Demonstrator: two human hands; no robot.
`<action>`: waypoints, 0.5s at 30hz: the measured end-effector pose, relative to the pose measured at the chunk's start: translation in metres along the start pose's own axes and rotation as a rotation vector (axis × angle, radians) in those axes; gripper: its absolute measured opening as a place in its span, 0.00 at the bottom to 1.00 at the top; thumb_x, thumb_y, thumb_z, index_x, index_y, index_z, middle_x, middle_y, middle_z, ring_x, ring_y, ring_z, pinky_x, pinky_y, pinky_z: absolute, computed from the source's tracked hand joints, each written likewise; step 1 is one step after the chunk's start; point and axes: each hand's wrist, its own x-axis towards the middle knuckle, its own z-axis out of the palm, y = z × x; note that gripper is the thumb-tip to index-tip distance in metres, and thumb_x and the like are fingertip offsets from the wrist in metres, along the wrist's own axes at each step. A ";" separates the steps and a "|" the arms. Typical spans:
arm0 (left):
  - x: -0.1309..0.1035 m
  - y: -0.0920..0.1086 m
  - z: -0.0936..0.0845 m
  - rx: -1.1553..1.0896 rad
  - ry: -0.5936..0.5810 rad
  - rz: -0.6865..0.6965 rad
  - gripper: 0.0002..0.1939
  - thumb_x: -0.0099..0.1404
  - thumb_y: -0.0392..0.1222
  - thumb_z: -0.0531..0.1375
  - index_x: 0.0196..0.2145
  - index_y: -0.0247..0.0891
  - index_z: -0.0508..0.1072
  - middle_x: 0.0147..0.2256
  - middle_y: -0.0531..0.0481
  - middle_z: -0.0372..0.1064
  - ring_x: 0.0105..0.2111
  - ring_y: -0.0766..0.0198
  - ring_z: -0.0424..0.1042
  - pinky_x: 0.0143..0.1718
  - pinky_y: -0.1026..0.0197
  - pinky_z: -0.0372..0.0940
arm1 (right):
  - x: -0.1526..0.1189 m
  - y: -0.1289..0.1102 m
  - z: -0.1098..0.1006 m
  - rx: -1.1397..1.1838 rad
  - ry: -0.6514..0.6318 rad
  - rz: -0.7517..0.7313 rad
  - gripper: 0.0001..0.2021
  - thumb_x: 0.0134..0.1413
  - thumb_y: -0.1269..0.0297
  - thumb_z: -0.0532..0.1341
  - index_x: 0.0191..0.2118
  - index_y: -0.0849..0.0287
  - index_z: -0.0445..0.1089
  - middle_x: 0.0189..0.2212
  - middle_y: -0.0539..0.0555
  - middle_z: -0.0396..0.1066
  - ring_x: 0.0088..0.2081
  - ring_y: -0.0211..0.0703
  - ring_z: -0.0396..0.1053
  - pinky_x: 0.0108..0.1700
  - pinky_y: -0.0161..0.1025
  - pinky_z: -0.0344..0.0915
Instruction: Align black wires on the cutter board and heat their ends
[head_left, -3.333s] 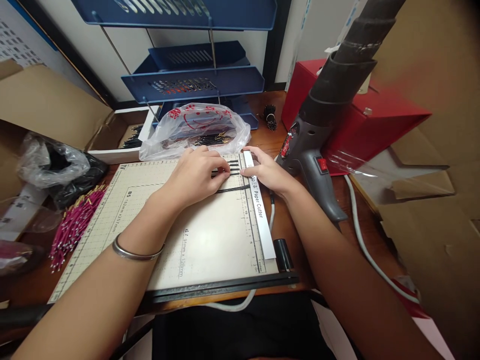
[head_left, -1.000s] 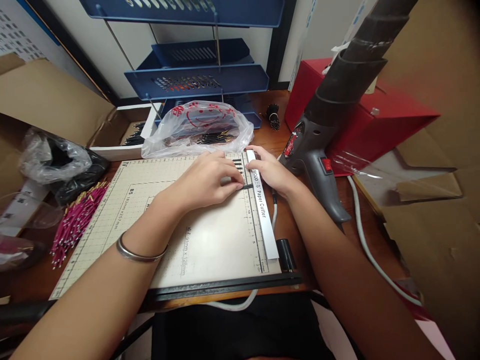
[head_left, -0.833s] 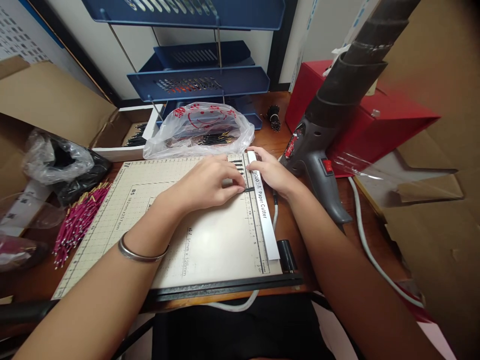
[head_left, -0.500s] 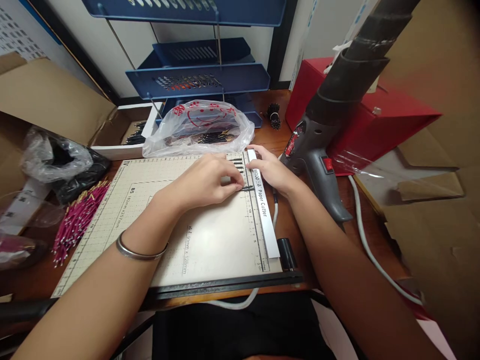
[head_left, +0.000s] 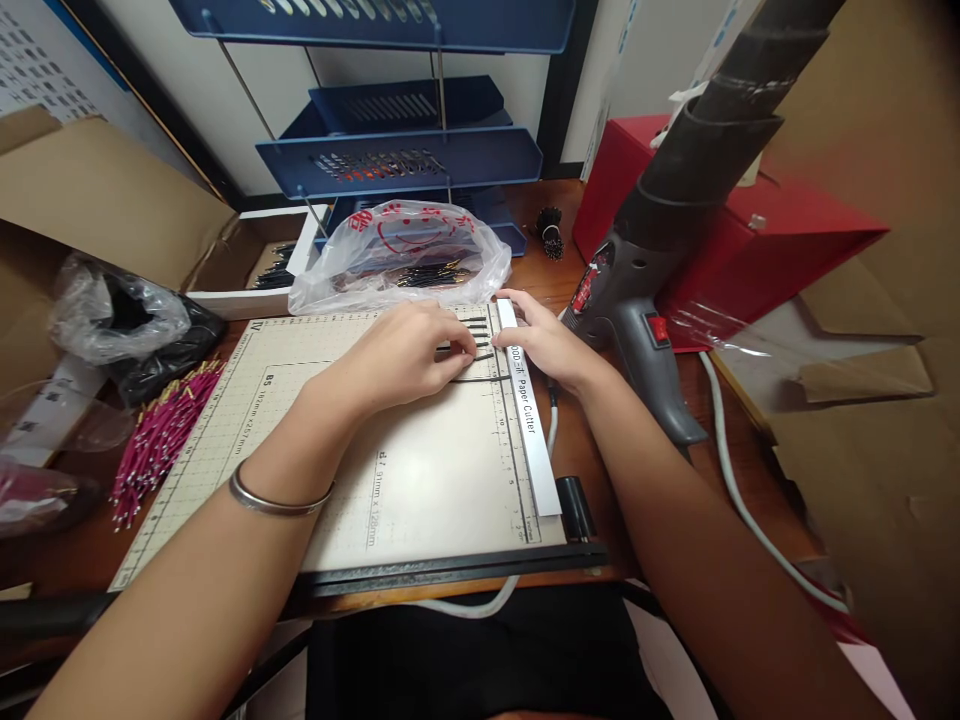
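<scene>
My left hand point(head_left: 412, 355) rests over the paper cutter board point(head_left: 420, 480), its thumb and forefinger pinched on a thin black cord point(head_left: 484, 357). Several short black cords point(head_left: 476, 333) lie in a row just beyond those fingertips. Another dark cord point(head_left: 484, 379) runs across the board below them, its left end hidden by my left hand. My right hand point(head_left: 541, 340) is bent around the upper end of the white cutter strip point(head_left: 529, 420), fingers on its far end and left edge; whether anything is between them is hidden.
A plastic bag point(head_left: 397, 260) of black cords lies behind the board, below a blue rack point(head_left: 405, 160). Magenta cords point(head_left: 169, 440) are at left. A heat gun point(head_left: 645, 290) and red box point(head_left: 795, 250) stand at right.
My left hand's fingertips have moved up and slightly left, from the lower cord to one above it. The lower cord now shows more of its length. My right hand has barely moved.
</scene>
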 end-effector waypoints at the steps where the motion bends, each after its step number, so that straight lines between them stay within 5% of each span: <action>1: 0.000 -0.001 0.000 -0.001 0.001 0.002 0.09 0.71 0.36 0.64 0.38 0.38 0.87 0.36 0.47 0.84 0.36 0.57 0.76 0.44 0.55 0.64 | -0.001 0.000 -0.001 0.001 -0.005 0.000 0.45 0.38 0.57 0.67 0.67 0.60 0.62 0.66 0.65 0.68 0.67 0.65 0.67 0.77 0.62 0.58; 15: -0.001 -0.001 0.000 0.021 0.005 -0.014 0.10 0.72 0.40 0.63 0.39 0.39 0.87 0.35 0.46 0.83 0.36 0.55 0.77 0.44 0.53 0.65 | -0.006 -0.004 -0.004 0.041 -0.075 0.004 0.50 0.38 0.58 0.73 0.70 0.57 0.59 0.70 0.63 0.67 0.70 0.65 0.66 0.77 0.62 0.59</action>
